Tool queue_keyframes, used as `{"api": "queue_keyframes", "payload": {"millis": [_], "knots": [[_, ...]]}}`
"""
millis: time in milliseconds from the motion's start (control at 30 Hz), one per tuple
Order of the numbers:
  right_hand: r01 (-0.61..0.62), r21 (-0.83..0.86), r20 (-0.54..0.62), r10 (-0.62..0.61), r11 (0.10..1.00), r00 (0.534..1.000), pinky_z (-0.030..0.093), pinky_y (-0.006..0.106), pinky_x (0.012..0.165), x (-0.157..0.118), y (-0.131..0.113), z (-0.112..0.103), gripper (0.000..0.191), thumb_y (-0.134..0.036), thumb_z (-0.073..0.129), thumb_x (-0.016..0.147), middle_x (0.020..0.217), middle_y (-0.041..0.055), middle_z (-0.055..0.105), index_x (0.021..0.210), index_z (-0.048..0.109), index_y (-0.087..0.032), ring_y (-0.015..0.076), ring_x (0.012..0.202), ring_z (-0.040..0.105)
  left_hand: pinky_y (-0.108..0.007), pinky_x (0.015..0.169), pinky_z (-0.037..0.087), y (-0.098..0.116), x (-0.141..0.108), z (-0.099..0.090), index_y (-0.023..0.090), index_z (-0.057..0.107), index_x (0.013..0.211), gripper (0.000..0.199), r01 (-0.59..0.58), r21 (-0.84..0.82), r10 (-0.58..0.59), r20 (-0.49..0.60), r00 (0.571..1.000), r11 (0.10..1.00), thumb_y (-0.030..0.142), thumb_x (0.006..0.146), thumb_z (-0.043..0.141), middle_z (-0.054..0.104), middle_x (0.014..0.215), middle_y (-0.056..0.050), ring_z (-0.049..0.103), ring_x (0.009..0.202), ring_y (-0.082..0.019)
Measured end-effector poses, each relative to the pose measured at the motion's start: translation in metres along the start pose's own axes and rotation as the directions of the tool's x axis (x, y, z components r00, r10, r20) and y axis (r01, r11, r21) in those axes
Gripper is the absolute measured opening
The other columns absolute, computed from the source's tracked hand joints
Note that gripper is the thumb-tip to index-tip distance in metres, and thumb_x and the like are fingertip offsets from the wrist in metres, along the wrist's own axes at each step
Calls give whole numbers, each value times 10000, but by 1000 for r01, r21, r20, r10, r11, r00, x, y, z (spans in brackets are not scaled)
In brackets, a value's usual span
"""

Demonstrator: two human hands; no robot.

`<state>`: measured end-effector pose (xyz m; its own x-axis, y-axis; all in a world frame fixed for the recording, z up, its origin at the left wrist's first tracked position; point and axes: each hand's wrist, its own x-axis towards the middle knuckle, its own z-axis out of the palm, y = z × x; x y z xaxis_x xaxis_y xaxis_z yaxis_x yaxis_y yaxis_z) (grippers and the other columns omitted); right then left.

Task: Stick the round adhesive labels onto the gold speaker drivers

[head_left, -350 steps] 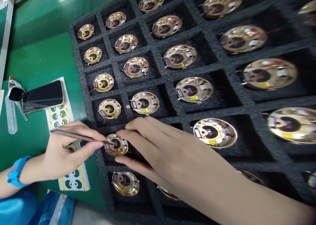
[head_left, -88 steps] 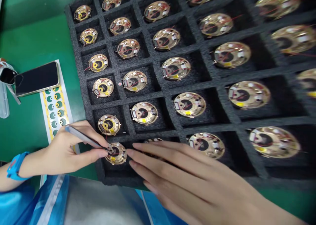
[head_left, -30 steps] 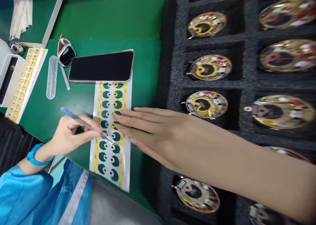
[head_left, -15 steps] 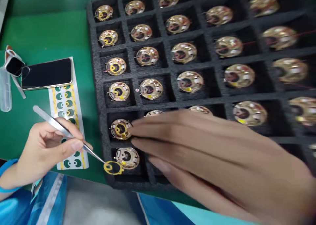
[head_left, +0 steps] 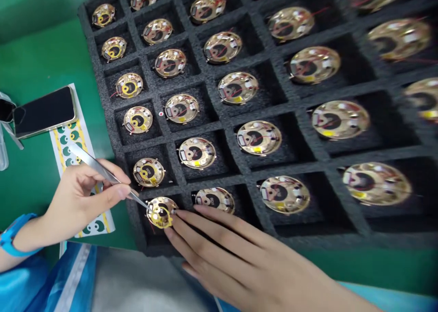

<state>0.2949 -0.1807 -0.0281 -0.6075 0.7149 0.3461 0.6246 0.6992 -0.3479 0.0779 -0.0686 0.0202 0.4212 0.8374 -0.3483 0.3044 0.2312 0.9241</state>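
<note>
My left hand (head_left: 82, 198) pinches metal tweezers (head_left: 99, 168), whose tips hold a yellow ring-shaped sticker (head_left: 167, 217). That sticker lies over a round gold part (head_left: 157, 203) in the near-left compartment of the black foam tray (head_left: 183, 175). Reaching in from the right, my right hand (head_left: 226, 257) has its fingertips at the right edge of this gold part and of the sticker. Its fingers are stretched out, slightly apart. In the compartment behind, another gold part (head_left: 148, 172) bears a yellow ring.
More gold round parts (head_left: 197, 153) fill the tray's compartments, several with red wires. Left of the tray, a phone (head_left: 46, 111) rests on a white sticker sheet (head_left: 99, 225) on the green table (head_left: 44, 65). A smartwatch (head_left: 6, 110) and a clear plastic piece (head_left: 2, 152) are at the far left.
The tweezers' yellow sticker has moved from the tray's edge onto the gold part. My right hand has come down and nearer, from the compartment behind to this part. The view has shifted.
</note>
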Motion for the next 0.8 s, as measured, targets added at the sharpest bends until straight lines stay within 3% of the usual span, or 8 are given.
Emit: {"api": "queue_keyframes", "payload": {"millis": [300, 533, 700, 800], "knots": [[60, 49, -30, -59, 997, 998, 399, 371, 1142, -9, 9, -4, 326, -133, 380, 1028, 1200, 86, 724, 1067, 696, -63, 229, 1226, 600, -233, 514, 464, -2, 1, 5, 175, 717, 691, 90, -105, 203, 97, 48, 994, 974, 122, 763, 711, 744, 713, -18, 629, 585, -124], [42, 67, -25, -40, 997, 999, 462, 373, 1108, -16, 6, -2, 316, -112, 394, 1010, 1161, 112, 738, 1111, 688, -57, 231, 1245, 592, -238, 539, 492, -4, 6, 3, 162, 707, 682, 118, -146, 108, 129, 153, 980, 983, 129, 795, 712, 754, 735, -49, 669, 630, -141], [10, 82, -25, -8, 997, 1000, 373, 362, 1172, -18, 5, -2, 304, -132, 381, 1024, 1189, 87, 730, 1150, 650, -62, 207, 1240, 595, -248, 498, 473, -2, 7, 4, 157, 659, 616, 190, -132, 143, 111, 142, 984, 981, 144, 798, 713, 757, 753, -63, 646, 586, -136], [9, 79, -27, -6, 997, 1000, 388, 354, 1159, -15, 5, -2, 299, -128, 373, 1027, 1160, 84, 742, 1147, 638, -61, 201, 1210, 618, -246, 527, 513, 2, 7, 6, 151, 674, 654, 146, -129, 90, 118, 113, 987, 988, 137, 792, 722, 748, 749, -47, 656, 586, -129]]}}
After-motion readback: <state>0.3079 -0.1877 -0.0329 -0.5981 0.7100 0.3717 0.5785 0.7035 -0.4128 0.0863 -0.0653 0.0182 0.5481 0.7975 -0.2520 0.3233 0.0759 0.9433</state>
